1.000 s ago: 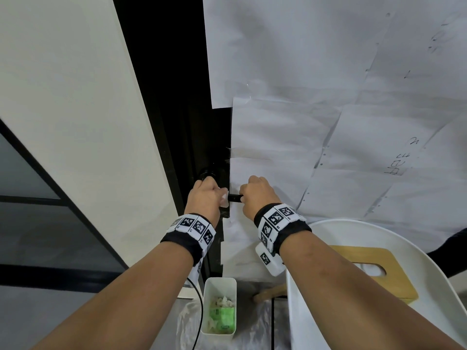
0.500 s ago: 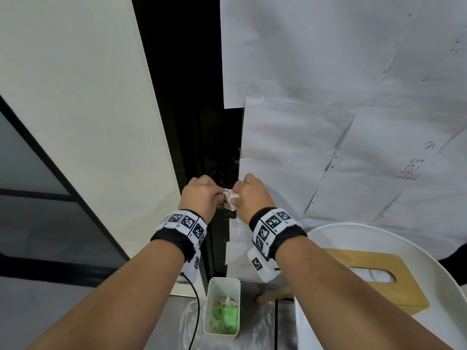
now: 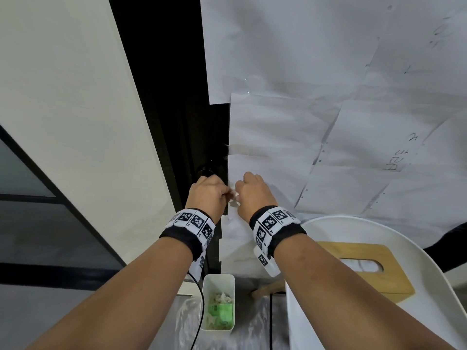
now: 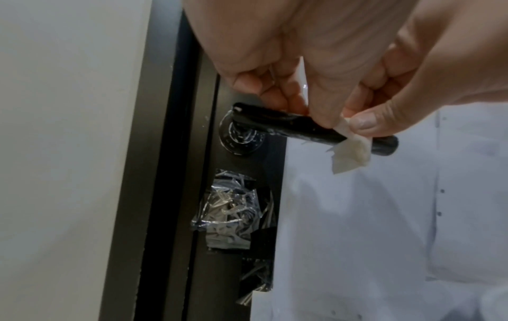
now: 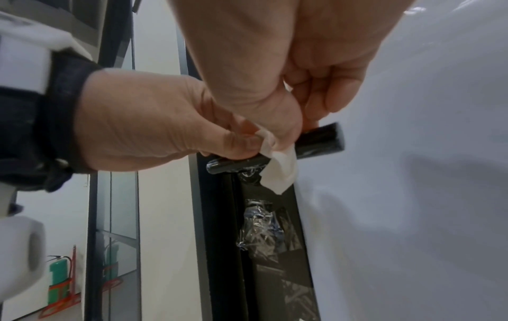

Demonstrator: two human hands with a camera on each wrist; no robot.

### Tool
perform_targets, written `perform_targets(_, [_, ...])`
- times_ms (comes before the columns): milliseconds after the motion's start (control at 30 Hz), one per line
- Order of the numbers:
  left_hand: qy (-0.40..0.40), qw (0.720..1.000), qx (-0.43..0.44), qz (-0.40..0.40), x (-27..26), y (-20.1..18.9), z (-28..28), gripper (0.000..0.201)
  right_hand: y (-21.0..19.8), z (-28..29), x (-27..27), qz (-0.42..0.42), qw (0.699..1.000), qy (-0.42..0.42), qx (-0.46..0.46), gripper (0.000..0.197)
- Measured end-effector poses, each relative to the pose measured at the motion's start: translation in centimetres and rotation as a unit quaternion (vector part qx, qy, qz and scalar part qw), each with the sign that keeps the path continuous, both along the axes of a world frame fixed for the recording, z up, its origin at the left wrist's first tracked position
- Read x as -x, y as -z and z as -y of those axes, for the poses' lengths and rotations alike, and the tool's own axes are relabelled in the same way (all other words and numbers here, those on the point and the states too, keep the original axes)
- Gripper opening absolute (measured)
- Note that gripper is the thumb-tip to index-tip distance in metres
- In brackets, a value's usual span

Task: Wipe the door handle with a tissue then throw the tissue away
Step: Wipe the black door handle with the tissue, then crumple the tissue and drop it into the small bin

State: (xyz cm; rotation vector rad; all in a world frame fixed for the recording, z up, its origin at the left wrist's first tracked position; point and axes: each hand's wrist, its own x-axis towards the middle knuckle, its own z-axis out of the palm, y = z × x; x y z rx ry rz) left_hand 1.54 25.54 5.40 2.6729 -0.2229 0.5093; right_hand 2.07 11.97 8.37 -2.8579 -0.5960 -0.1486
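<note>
Tissue on the handle
Left hand (image 3: 207,192) pinches the tissue (image 5: 279,171) against the handle (image 4: 288,126); right hand (image 3: 252,192) grips the handle's end.

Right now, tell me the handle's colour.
Black handle, clearest in the left wrist view.

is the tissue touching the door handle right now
Touching. The left wrist view shows the tissue draped across the black door handle, pinched by both hands.

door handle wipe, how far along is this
Mid-wipe. A tissue is pinched against the black door handle, with the left hand and right hand both on it. Whether the handle is clean cannot be told. Still left: dropping the tissue in the white bin on the floor below.
</note>
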Motion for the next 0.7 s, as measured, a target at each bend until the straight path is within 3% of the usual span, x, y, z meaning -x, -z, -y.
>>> perform_targets(367, [-0.009, 0.999, -0.011, -0.033, 0.4, -0.5, 3.9, 0.017, 0.4, 3.7, 0.1, -0.020, 0.999, 0.039, 0.019, 0.019])
perform_targets(700, [-0.050, 0.998, -0.011, -0.032, 2.4, 0.8, 5.6, 0.018, 2.8, 5.4, 1.3, -0.049, 0.997, 0.044, -0.028, 0.013])
